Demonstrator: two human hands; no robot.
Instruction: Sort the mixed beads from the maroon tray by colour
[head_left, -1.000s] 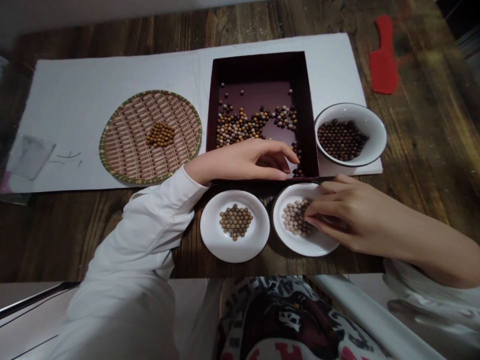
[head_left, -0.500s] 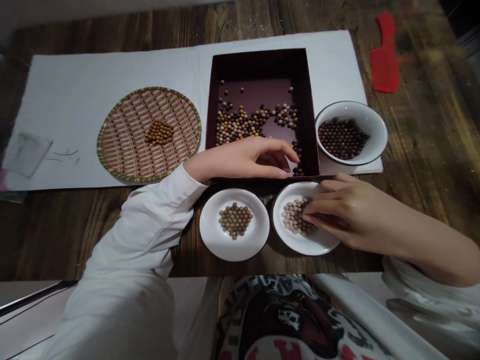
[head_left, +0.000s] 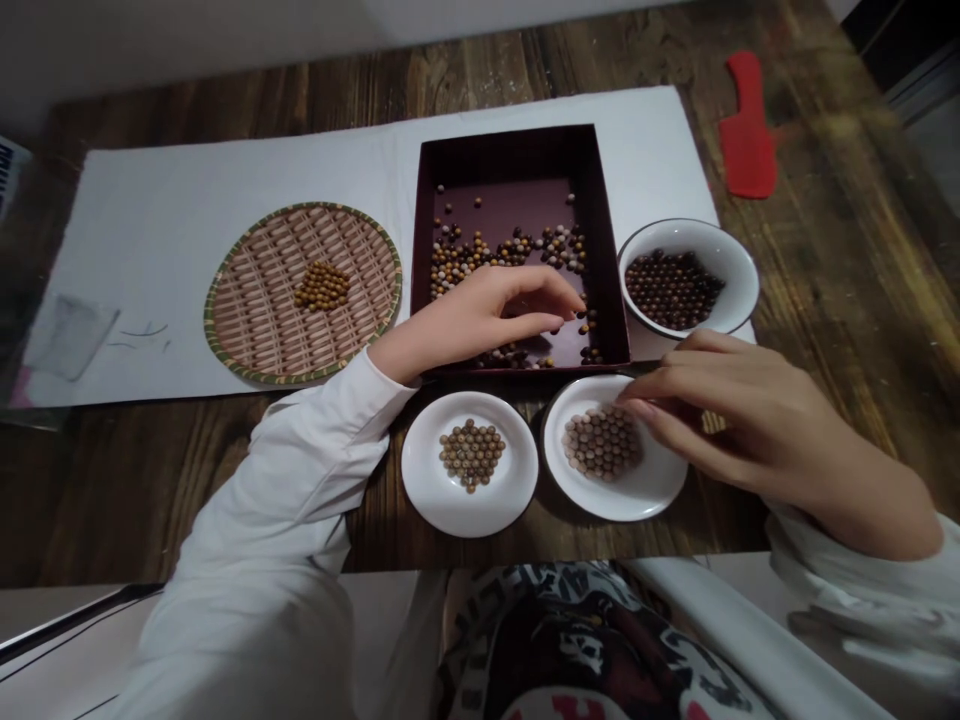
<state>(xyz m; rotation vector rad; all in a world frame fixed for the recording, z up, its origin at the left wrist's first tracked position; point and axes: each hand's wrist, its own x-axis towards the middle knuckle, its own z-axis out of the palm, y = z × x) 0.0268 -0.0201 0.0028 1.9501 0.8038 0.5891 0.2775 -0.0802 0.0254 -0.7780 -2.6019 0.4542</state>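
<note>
My left hand [head_left: 495, 315] reaches over the dark maroon box [head_left: 616, 300], its thumb and curved fingers apart just above the mixed beads [head_left: 480, 250]. Those beads are dark brown, yellow and pale. My right hand [head_left: 739, 415] hovers at the right rim of a white plate [head_left: 660, 490] holding pale pinkish beads [head_left: 602, 442]. Its thumb and forefinger come together near these beads; anything between the tips is hidden. Left of that plate stands another white plate [head_left: 469, 518] with brownish-green beads [head_left: 471, 453].
A round woven tray [head_left: 255, 260] bears a cluster of yellow-brown beads [head_left: 321, 286]. Right of the box, a white bowl [head_left: 739, 275] contains dark brown beads [head_left: 671, 288]. A red cleaver-shaped piece [head_left: 748, 140] lies on the wooden table [head_left: 825, 250]. White board [head_left: 165, 200] lies beneath the tray.
My right hand has drawn back slightly from the pale beads, uncovering more of them. My left hand stays over the box with small finger movement. The camera view has shifted a little.
</note>
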